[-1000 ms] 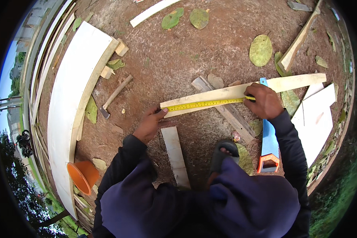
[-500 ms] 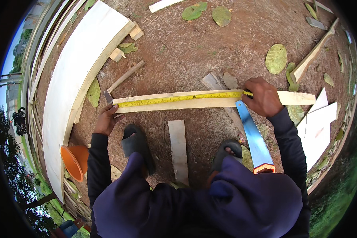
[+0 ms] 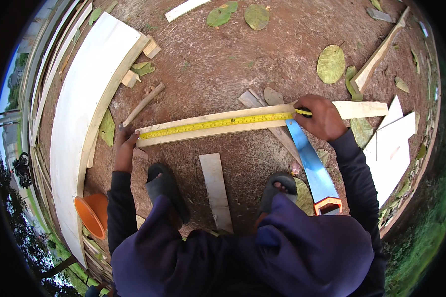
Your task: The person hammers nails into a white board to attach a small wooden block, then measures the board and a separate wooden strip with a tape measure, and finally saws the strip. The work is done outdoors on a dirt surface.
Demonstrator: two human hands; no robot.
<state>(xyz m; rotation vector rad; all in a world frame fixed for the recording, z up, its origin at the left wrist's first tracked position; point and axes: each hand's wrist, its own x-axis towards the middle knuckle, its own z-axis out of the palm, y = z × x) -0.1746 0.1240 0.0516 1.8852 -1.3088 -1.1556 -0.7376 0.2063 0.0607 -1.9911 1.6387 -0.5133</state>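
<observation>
A yellow tape measure (image 3: 213, 123) lies stretched along a long pale wooden plank (image 3: 362, 109) that spans the ground in front of my feet. My left hand (image 3: 124, 151) is closed on the tape's end at the plank's left tip. Toward the other end, my right hand (image 3: 323, 119) grips the tape against the wood, with a small yellow-and-black part showing at its fingers; its palm side is hidden. A hand saw (image 3: 309, 161) with a blue blade and orange handle slants down from just under the right hand. Beyond my left hand lies a wooden-handled hammer (image 3: 143, 104), its head partly covered.
A big white board (image 3: 86, 84) runs along the left, beside an orange bucket (image 3: 91, 213). Between my sandalled feet lies a short plank (image 3: 215, 190). White offcuts (image 3: 391, 143) and a split wood piece (image 3: 381, 52) are at the right, among large leaves (image 3: 331, 64).
The view has shifted and turned slightly, so the plank looks more tilted. My left hand's fingers have moved round the plank's tip; the right hand keeps its place on the tape.
</observation>
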